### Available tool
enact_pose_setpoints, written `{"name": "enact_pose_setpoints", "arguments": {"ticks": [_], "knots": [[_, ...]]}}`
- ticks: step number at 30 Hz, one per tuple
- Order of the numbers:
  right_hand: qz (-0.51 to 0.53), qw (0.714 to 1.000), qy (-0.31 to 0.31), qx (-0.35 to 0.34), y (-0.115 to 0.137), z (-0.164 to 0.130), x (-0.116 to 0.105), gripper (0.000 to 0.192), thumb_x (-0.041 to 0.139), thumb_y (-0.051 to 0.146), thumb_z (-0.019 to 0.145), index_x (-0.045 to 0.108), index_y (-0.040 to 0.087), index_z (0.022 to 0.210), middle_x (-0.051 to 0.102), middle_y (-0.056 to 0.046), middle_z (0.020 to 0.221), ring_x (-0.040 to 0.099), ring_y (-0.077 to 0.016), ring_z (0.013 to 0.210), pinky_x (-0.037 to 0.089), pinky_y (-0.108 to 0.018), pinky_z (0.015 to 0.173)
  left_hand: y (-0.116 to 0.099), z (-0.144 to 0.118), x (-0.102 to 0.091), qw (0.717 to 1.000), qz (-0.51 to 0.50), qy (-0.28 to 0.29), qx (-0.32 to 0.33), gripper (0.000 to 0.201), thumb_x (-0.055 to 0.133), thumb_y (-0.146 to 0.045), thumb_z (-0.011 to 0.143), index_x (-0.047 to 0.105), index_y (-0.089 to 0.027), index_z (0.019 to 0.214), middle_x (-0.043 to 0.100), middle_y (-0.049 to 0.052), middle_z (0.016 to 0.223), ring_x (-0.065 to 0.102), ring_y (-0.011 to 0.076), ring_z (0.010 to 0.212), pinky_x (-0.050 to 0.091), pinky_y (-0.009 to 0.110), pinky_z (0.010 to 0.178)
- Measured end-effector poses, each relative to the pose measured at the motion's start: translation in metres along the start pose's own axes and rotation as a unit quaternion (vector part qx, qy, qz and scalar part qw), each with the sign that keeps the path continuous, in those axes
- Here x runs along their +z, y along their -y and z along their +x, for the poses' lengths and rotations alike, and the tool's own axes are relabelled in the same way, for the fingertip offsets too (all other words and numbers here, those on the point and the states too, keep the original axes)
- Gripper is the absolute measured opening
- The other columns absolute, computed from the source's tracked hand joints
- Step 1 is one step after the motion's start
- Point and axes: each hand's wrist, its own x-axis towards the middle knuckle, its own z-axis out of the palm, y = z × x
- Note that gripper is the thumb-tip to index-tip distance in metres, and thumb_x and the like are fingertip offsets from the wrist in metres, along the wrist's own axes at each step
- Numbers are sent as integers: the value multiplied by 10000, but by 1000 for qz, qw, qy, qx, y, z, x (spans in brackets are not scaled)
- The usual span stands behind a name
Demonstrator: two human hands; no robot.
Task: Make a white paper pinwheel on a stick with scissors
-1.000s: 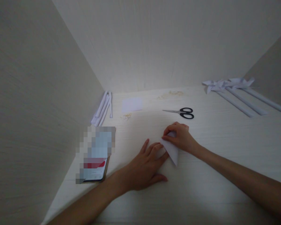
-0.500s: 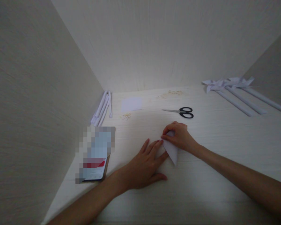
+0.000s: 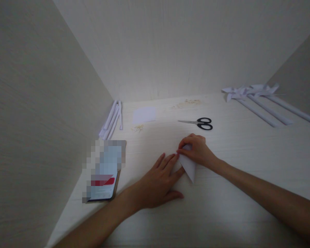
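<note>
Pale wood-grain worktop [image 3: 222, 206] boxed in by plain walls on three sides; light pools at centre, edges dim.

Centre frame: folded white paper [image 3: 188, 166], a narrow triangle lying on the worktop between both hands. Left hand [image 3: 158, 182] lies flat, fingers spread, fingertips pressing the paper's left edge. Right hand [image 3: 196, 150] is curled over the paper's upper end, fingertips pinching or pressing the fold there; exact grip hidden by the knuckles.

Paper's long axis runs from upper left to lower right of the frame, steeply. Sharp tip points toward the lower right, toward the viewer; the broad end sits under the right hand.

Risks, as judged: the free tip is unsupported, so a sideways push from the right hand could swing it and skew the crease. If the flat left hand eases off, the sheet may slide on the smooth surface. Layers under the right hand could spring open if pressure is uneven.

Around: black-handled scissors [image 3: 198, 123] just above the right hand, apart from it. Small white square sheet [image 3: 144, 114] further up left. Bundle of white strips [image 3: 112, 119] along the left wall. Phone [image 3: 103, 172] lower left. Paper pinwheels on rolled sticks [image 3: 258, 100] upper right.
</note>
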Motion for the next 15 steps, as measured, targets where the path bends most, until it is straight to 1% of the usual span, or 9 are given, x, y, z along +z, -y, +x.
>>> {"name": "enact_pose_setpoints", "arguments": {"ticks": [2,6,10,13,15], "knots": [[-1,1000,1,-2,0,0,0,51,645,251,638,642,220,598,648,-6,641,547,-194,746,316,-382,772,1,0,0,1000,5,-3,4,605,410,-515,769,332,-146,1243,243,213,1365,155,290,1286,178,478,1025],[-3,1000,6,0,-1,0,-1,55,642,261,643,643,215,611,651,-6,652,549,-194,753,321,-384,778,6,3,-1,1000,4,-11,6,637,399,-523,770,345,-73,1217,304,192,1345,191,254,1280,146,418,1055],[-4,1000,3,-11,-3,1,1,57,629,253,657,638,216,615,654,-3,655,555,-201,759,322,-398,777,9,5,-1,1000,8,-23,6,610,363,-483,804,298,-83,1260,363,154,1319,228,223,1268,127,415,1060],[-2,998,-39,-43,-5,-2,1,74,588,255,709,639,215,672,668,-19,770,561,-206,811,307,-423,797,9,6,-1,999,17,-26,8,567,351,-461,818,312,-112,1263,389,131,1303,245,217,1260,131,424,1056],[-4,993,-75,-89,-6,-9,-2,121,529,256,768,642,215,757,663,-37,885,557,-207,889,285,-441,840,9,6,-1,999,21,-26,6,536,345,-444,826,329,-124,1257,393,122,1300,259,214,1252,144,423,1052]]}}
